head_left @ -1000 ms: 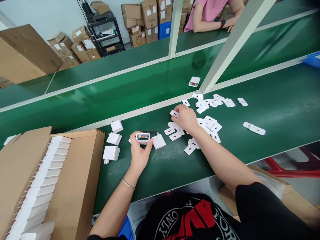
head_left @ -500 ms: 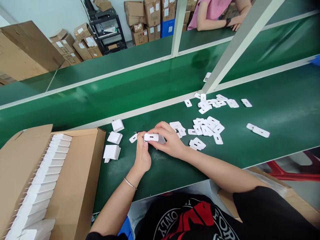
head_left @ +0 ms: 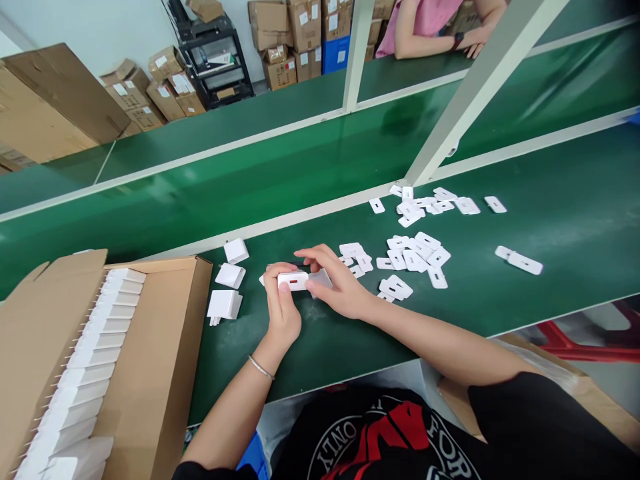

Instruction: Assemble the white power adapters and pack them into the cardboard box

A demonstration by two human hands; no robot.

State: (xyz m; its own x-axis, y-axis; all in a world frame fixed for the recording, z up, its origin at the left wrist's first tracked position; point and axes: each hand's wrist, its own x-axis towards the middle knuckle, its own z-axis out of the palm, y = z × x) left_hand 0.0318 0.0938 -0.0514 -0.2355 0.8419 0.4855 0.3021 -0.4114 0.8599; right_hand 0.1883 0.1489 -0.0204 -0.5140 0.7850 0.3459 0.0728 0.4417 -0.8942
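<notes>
A white charger [head_left: 293, 281] with a red port in its front face is held over the green bench. My left hand [head_left: 283, 303] is closed around its left side, the thumb pressed near the front face. At the charger's right end rests the thumb of my right hand [head_left: 343, 287], while the fingers reach over behind it. Another white piece [head_left: 321, 277] shows partly behind my right hand; I cannot tell whether it is held. Several white slotted cover plates [head_left: 415, 257] lie to the right. White chargers [head_left: 225, 303] stand to the left.
An open cardboard box [head_left: 165, 360] with a row of white chargers [head_left: 85, 373] stands on the left. A slanted pale post [head_left: 450, 120] rises from the bench's back rail. More slotted plates [head_left: 430, 205] lie near it. Across the divider, a person's arms [head_left: 435, 47] rest on the far bench.
The charger has shifted slightly down and its port now shows red instead of dark. My right hand's fingers have lifted and spread from its top, while the left hand still grips it.
</notes>
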